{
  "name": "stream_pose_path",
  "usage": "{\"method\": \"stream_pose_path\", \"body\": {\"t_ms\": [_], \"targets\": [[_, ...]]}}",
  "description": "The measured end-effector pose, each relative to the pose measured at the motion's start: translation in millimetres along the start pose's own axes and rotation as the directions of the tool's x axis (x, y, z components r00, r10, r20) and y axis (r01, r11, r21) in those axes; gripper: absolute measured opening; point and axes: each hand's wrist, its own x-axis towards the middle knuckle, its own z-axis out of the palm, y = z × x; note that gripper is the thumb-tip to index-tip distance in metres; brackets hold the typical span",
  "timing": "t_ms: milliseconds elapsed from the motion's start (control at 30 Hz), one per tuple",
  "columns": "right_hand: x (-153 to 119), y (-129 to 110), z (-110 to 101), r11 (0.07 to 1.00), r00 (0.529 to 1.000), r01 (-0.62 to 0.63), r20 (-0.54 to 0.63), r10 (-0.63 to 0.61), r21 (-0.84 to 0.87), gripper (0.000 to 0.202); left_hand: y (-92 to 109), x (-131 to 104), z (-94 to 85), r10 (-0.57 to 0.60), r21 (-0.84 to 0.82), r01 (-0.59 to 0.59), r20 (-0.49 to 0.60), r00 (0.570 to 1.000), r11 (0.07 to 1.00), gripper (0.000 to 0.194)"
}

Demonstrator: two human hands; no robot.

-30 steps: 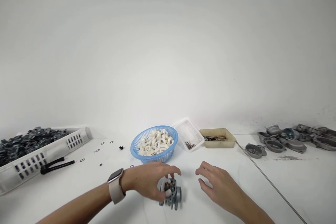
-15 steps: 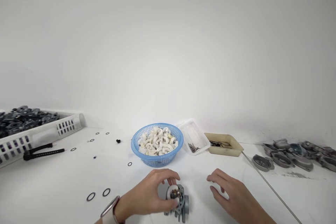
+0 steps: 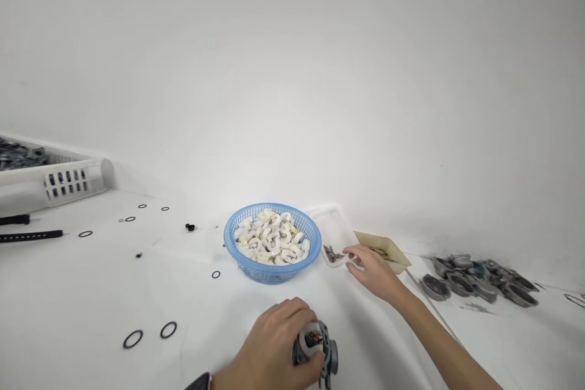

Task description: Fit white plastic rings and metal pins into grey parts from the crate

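My left hand (image 3: 278, 344) is closed around a grey metal carburetor body (image 3: 333, 356) near the front edge of the view. Between its thumb and fingers shows a white C-shaped float (image 3: 302, 337), seated on the carburetor, with brass parts in the middle. My right hand (image 3: 375, 273) reaches to the near right corner of a small white plastic tray (image 3: 336, 226). Its thumb and fingers are apart, just beside the thin metal pins (image 3: 332, 254) in that tray. Nothing shows between those fingers.
A blue basket (image 3: 269, 275) of white floats stands left of the tray. Behind my right hand is a beige bin (image 3: 402, 259). Grey metal bowls (image 3: 435, 287) lie at right, beside a thin rod (image 3: 434, 311). Black rings (image 3: 169, 329) and a white crate (image 3: 98, 177) are at left.
My right hand has moved forward from beside the carburetor to the pin tray. My left hand has closed more over the float and carburetor. The whole view has shifted and tilted.
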Motion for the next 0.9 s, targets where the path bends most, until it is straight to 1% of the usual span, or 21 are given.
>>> {"method": "stream_pose_path", "body": {"t_ms": [67, 133, 200, 267, 433, 600, 767, 900], "targets": [[30, -7, 1, 0.998, 0.999, 0.028, 0.039, -0.026, -0.054, 0.019, -3, 0, 3.5, -0.004, -0.006, 0.004, -0.003, 1.0, 1.0, 0.028], [52, -12, 6, 0.993, 0.995, 0.045, 0.093, -0.035, -0.11, 0.02, -8, 1, 6.4, -0.003, -0.021, 0.003, 0.002, 1.0, 1.0, 0.033], [65, -15, 14, 0.986, 0.988, 0.055, 0.15, -0.032, -0.157, 0.025, -14, 2, 8.9, 0.013, -0.025, -0.013, 0.015, 1.0, 1.0, 0.041], [73, -16, 21, 0.979, 0.981, 0.06, 0.195, -0.022, -0.193, 0.028, -19, 4, 11.6, 0.046, -0.005, -0.045, 0.033, 0.998, 0.999, 0.046], [79, -11, 32, 0.97, 0.972, 0.035, 0.236, 0.023, -0.239, 0.029, -24, 6, 18.0, 0.136, 0.083, -0.142, 0.071, 0.988, 0.986, 0.043], [82, -11, 33, 0.976, 0.972, 0.018, 0.234, 0.035, -0.219, 0.028, -23, 7, 17.6, 0.157, 0.125, -0.167, 0.083, 0.984, 0.978, 0.043], [80, -12, 20, 0.993, 0.984, 0.013, 0.18, 0.008, -0.114, 0.025, -21, 6, 13.5, 0.118, 0.084, -0.126, 0.094, 0.989, 0.988, 0.043], [65, -13, 4, 0.997, 0.995, 0.026, 0.098, -0.033, 0.072, 0.021, -15, 5, 9.2, 0.058, -0.001, -0.059, 0.079, 0.995, 0.998, 0.046]]}}
